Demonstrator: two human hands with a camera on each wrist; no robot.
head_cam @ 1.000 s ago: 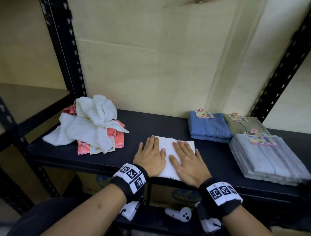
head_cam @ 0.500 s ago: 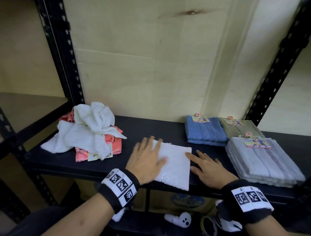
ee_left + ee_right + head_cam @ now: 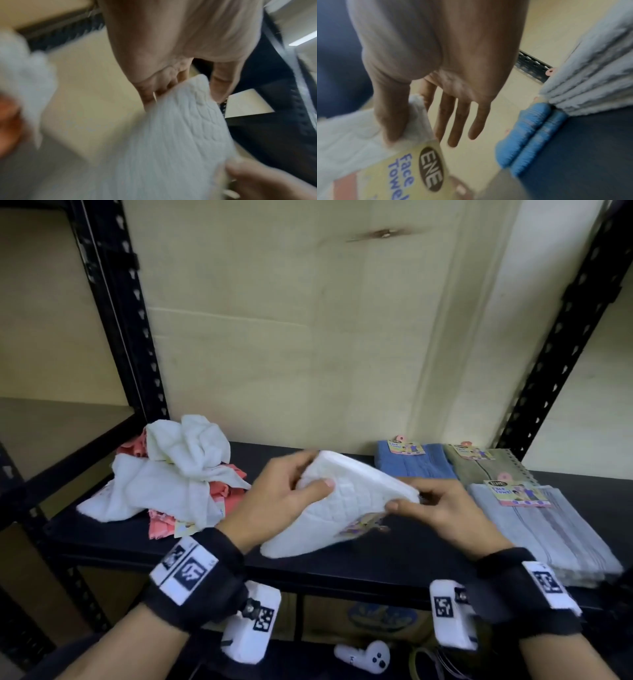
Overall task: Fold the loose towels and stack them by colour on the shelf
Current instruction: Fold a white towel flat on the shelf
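- White folded towel (image 3: 337, 501), quilted texture, held tilted just above the black shelf (image 3: 394, 549), w/ a printed paper label (image 3: 359, 523) on its underside.
- Left hand (image 3: 274, 501) grips the towel's left end, thumb on top; right hand (image 3: 442, 508) pinches the right corner btwn thumb & forefinger, other fingers straight.
- Handling, prob.: light, soft, floppy; folds could slip open, so best held at both ends w/ the folded edge supported.
- Loose pile at shelf left: crumpled white towels (image 3: 178, 474) over coral towels (image 3: 226, 491), not yet folded.
- Shelf right: folded blue towel (image 3: 414, 465), olive towel (image 3: 486, 463), grey stack (image 3: 548, 532), each labelled.
- No white stack visible yet.
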